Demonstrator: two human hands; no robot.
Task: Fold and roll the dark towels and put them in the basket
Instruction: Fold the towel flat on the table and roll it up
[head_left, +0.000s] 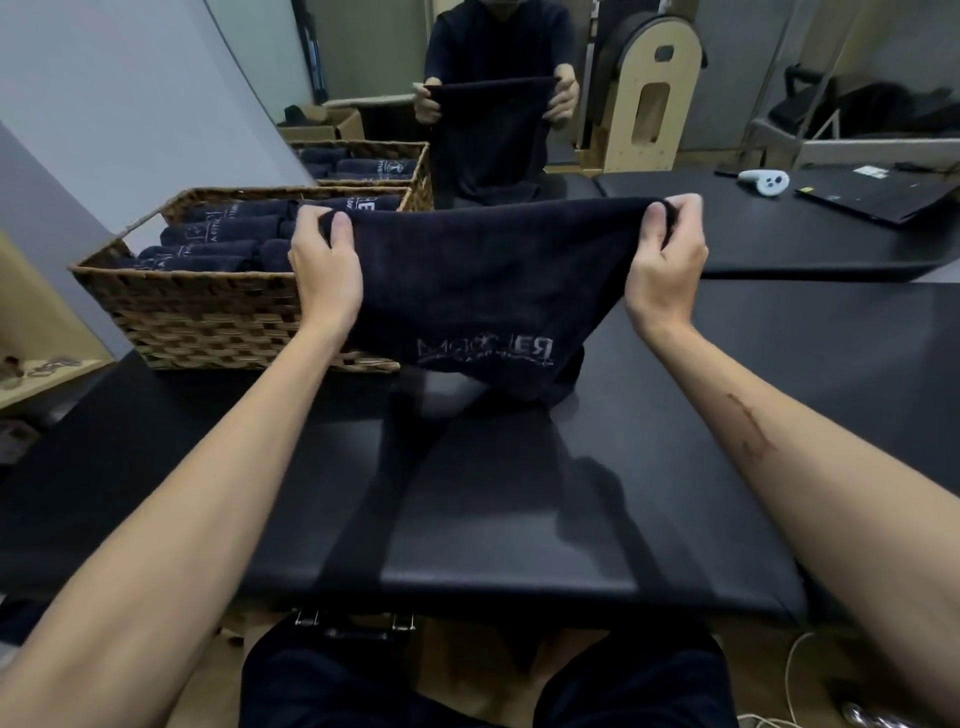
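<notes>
Both forearms reached forward from the lower corners, wrists raised above the black padded surface (519, 493). The left hand (324, 265) gripped the towel's (467, 291) upper left corner, thumb on the near side and fingers curled over the top edge behind the cloth. The right hand (667, 260) pinched the upper right corner the same way, fingers clamped on the bunched fabric. The towel hung stretched between them at about twelve o'clock from the person, its lower end touching the surface, pale lettering near the bottom reading mirrored and too blurred to make out.

At about ten o'clock stood the wicker basket (208, 306), holding rolled dark towels (223, 234); how many lay inside could not be counted, since the left hand and the held towel covered its right end. A mirror (363, 62) behind repeated the scene. A white controller (766, 182) lay at two o'clock, well apart.
</notes>
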